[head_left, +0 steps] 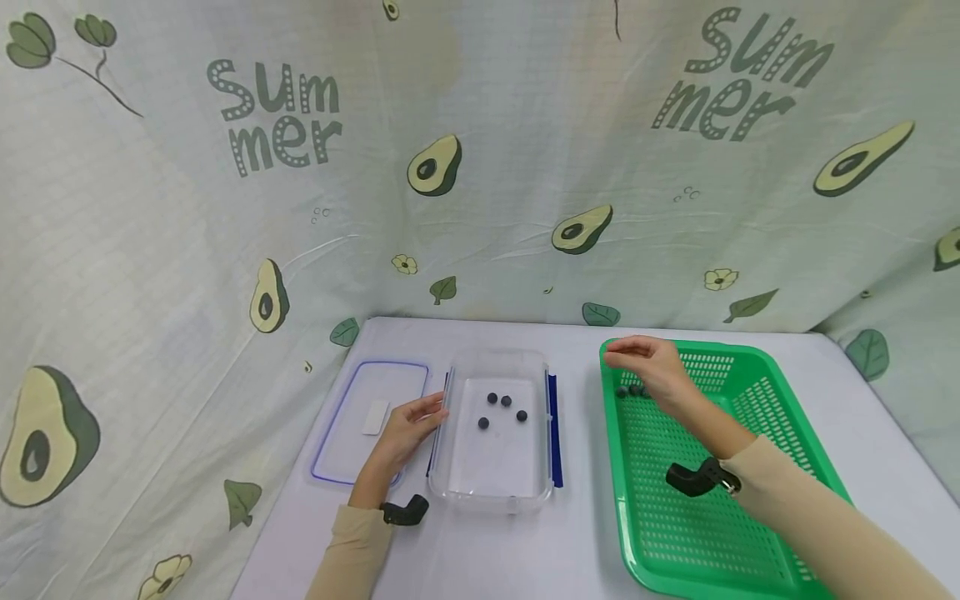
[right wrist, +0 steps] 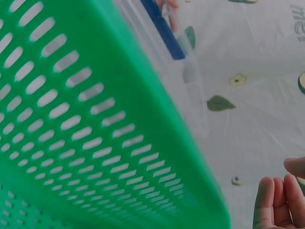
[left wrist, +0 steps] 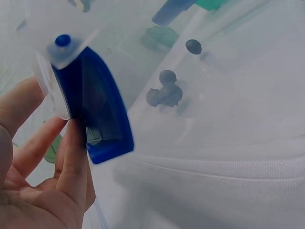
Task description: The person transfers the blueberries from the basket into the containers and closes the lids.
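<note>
Head | left fingers (head_left: 424,406) pinch box (head_left: 495,467) | right fingers (head_left: 627,361) narrowly parted | dark balls (head_left: 622,391) in basket (head_left: 617,475) partly hidden

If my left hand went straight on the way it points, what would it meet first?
Likely the left wall of the clear container; your fingers appear to touch it there.

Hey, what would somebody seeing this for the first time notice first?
Probably the bright green basket on the right of the table, with the right hand above its far left corner. Next, likely the clear container left of it, holding four small dark balls, the left hand at its left side. Behind hangs pale cloth printed with avocados.
</note>
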Demonstrator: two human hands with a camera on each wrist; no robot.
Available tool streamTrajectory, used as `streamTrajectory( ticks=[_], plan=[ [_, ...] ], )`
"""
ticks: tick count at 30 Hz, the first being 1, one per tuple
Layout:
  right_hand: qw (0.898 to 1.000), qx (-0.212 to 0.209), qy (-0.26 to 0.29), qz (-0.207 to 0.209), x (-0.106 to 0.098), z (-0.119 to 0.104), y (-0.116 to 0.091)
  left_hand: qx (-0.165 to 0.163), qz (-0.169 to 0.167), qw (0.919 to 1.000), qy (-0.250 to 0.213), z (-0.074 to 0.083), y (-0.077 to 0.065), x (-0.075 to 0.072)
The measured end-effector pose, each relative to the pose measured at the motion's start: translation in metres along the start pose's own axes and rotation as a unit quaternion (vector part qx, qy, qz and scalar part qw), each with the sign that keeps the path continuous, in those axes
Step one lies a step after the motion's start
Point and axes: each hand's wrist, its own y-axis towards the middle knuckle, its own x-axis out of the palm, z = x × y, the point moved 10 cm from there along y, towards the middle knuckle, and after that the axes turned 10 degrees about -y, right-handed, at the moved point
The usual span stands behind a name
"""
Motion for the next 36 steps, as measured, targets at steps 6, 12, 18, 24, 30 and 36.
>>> streamTrajectory(
  ticks=[6,12,18,24,30,36],
  plan=[
    [1.000,0.004,-0.007,0.021,-0.026,0.010,-0.011,-0.004,-0.001,1.0000,-0.005,0.000,0.000,0.000],
    [0.998,0.025,-0.049,0.040,-0.055,0.032,-0.017,-0.002,0.003,1.0000,0.002,-0.001,-0.001,0.000],
    [0.993,0.045,-0.082,0.076,-0.080,0.054,-0.019,0.006,0.001,0.9999,0.009,-0.002,0.001,-0.002],
    [0.988,0.048,-0.096,0.109,-0.094,0.064,-0.022,-0.004,0.006,1.0000,-0.003,-0.004,0.000,-0.002],
    [0.978,0.089,-0.113,0.153,-0.108,0.085,-0.024,-0.007,0.004,0.9999,-0.008,-0.004,0.000,-0.002],
    [0.957,0.140,-0.164,0.193,-0.116,0.105,-0.028,-0.007,0.001,0.9999,-0.009,-0.003,0.002,-0.001]
  ],
)
